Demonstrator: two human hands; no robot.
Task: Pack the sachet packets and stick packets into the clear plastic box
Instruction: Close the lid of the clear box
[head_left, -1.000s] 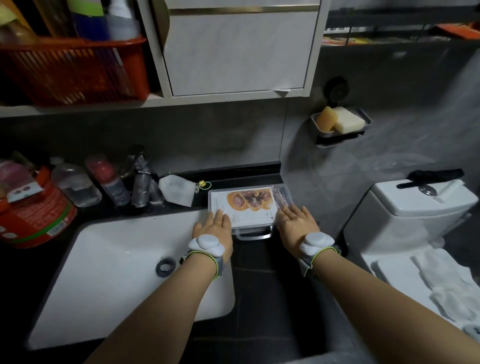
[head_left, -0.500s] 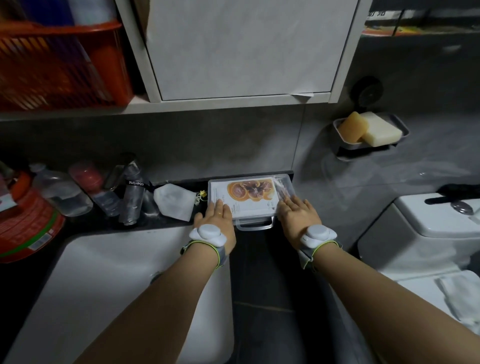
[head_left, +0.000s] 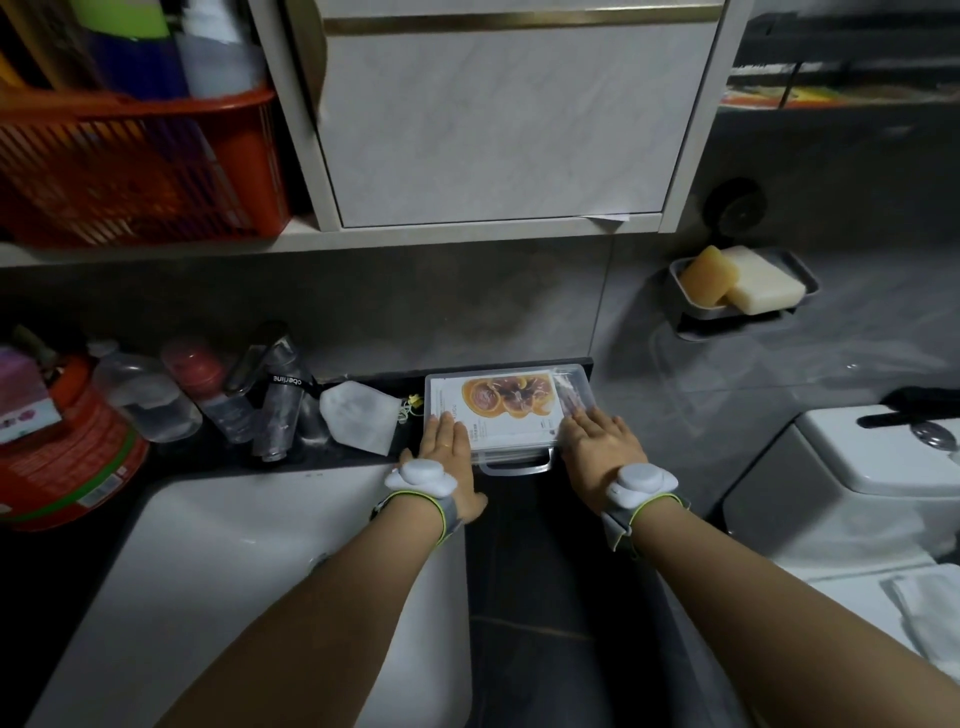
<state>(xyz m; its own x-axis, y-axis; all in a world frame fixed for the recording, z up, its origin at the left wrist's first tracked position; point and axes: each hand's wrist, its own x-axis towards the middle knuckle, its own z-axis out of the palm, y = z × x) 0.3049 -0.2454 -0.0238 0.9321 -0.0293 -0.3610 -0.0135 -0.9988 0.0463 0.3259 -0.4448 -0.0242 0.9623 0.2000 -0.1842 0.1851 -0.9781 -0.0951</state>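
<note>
A white cabinet (head_left: 498, 114) hangs over the scene, with an orange basket (head_left: 140, 166) on the shelf beside it. Below, a white sink (head_left: 260, 561) takes up the left of the dark table (head_left: 363, 457), and a toilet cistern (head_left: 878, 467) stands to the right. Bottles (head_left: 280, 400) and a folded white pouch (head_left: 358, 415) crowd the back edge; a wall dish holds two soap bars (head_left: 743, 280).

The clear plastic box (head_left: 511, 415) sits at the back right corner of the table, against the wall, its handle (head_left: 519, 462) facing the person. Its lid appears to be down, and through it a large sachet packet (head_left: 498, 410) with an orange picture lies flat, with what look like stick packets (head_left: 569, 395) along the right side, though they are too blurred to be sure.

The left hand (head_left: 447, 447) rests open and flat on the near left corner of the box; the right hand (head_left: 602, 447) lies open and flat on the near right corner. Neither grips anything.

The step in hand looks like pressing the lid closed. To do it well, push evenly with both palms so the lid seats on both sides at once, keep the box from sliding towards the sink, and check that no packet edge is caught under the rim before pressing harder.
</note>
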